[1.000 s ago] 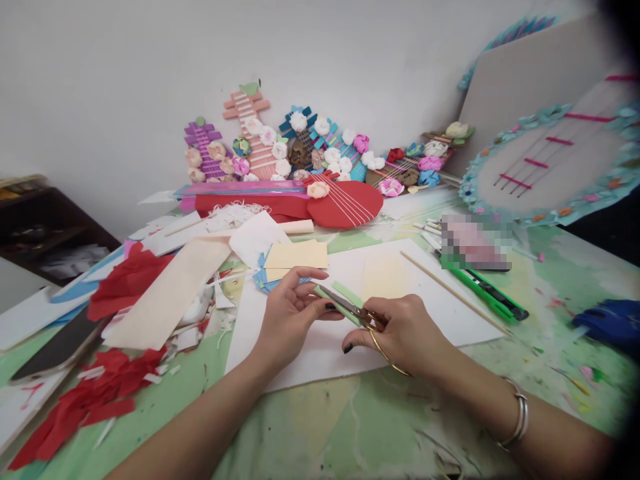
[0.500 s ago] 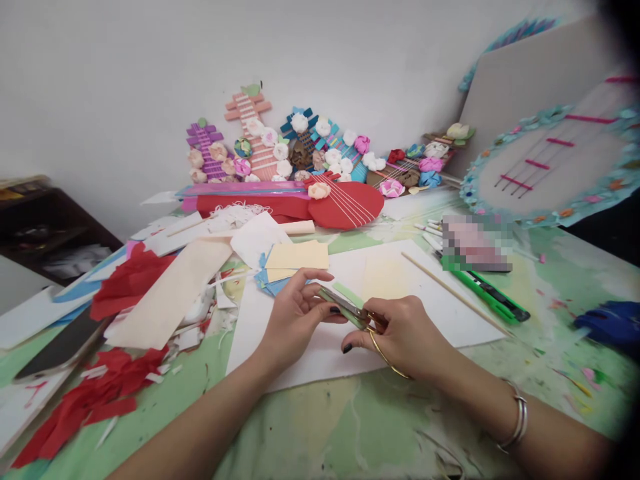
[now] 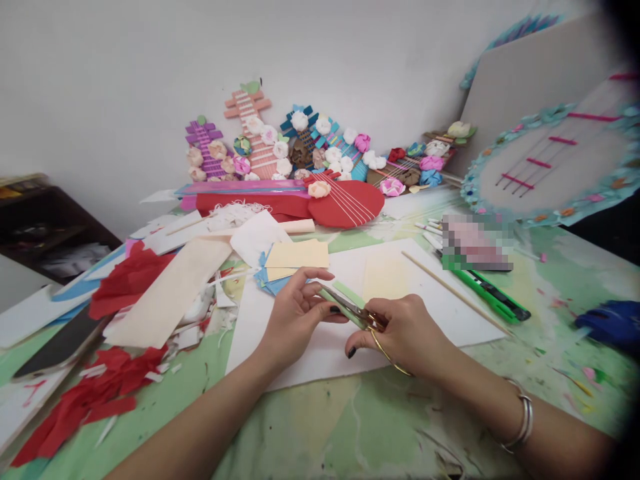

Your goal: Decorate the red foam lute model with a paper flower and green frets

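My left hand [image 3: 295, 317] pinches a small strip of light green paper [image 3: 350, 291] between thumb and fingers. Gold-handled scissors [image 3: 379, 330] are gripped in my right hand [image 3: 407, 333], thumb and fingers at the handle loops. Their blades lie along the green paper, pointing at my left fingertips. Both hands are above a white sheet [image 3: 320, 353]. Just beyond my left hand, pale yellow paper pieces [image 3: 300, 254] rest on blue crumpled paper [image 3: 273, 285]. A faint yellow square [image 3: 385, 277] shows on the white sheet behind the scissors.
A thin wooden stick [image 3: 450, 290] crosses the sheet's right side, beside a green utility knife [image 3: 493, 297]. Red crepe paper [image 3: 85, 407] and a cream strip [image 3: 173, 293] clutter the left. Small flower-decorated instruments and a red one [image 3: 345, 203] line the wall.
My right hand has shifted very slightly with the scissors, and their handles sit a little further open. My left hand keeps its place on the green paper.
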`<state>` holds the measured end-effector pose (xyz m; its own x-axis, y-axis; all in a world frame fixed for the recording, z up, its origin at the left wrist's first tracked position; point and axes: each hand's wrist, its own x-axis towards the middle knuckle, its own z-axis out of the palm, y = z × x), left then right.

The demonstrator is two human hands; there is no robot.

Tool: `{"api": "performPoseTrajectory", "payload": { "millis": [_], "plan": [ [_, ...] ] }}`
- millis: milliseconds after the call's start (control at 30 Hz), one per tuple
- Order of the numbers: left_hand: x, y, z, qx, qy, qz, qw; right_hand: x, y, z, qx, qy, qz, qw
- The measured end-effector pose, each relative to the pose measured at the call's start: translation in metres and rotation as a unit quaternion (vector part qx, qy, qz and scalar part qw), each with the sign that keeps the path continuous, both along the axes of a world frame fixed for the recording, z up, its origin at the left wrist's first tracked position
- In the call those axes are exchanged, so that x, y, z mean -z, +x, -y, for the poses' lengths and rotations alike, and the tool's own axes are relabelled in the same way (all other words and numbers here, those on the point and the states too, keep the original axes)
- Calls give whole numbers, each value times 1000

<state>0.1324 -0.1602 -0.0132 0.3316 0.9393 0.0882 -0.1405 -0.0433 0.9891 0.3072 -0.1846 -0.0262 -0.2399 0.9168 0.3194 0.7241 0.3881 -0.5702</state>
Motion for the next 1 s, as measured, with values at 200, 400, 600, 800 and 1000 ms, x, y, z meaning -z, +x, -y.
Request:
{"api": "performPoseTrajectory", "payload": {
  "millis": [200,400,600,800,1000],
  "plan": [
    [1,-4,-7,-16,3,11,1000,-5,5,-4,31,14,-19,999],
    [5,-10,-12,-30,14,29,999,-10,16,-12,128,29,-28,991],
    [5,-10,-11,-32,31,20,999,-8,20,-17,148,17,-56,987],
    [3,-9,-10,-56,38,0,998,-9,15,-15,72,-75,-209,972],
    [2,-8,-8,-27,7,-12,1000,-15,5,-10,-4,-256,-354,900]
  ]
}}
